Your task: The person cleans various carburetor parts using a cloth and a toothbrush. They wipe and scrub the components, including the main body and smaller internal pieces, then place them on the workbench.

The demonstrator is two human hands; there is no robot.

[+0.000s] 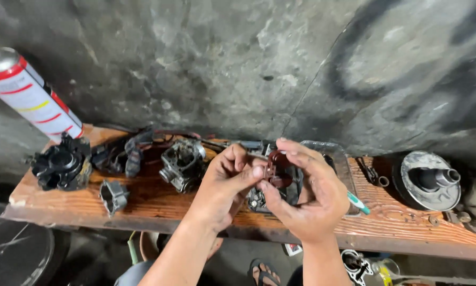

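One spray can (29,95); two hands (225,182)

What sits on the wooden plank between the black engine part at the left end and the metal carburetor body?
In the head view, between the black engine part and the carburetor body lie a tangle of dark wiring and a small grey metal cup.

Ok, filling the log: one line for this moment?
left hand: pinches gasket | right hand: holds gasket | plank: carburetor, spray can

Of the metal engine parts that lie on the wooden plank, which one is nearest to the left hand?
The grey carburettor body, just beside the left hand. The small bowl and the black part lie further left.
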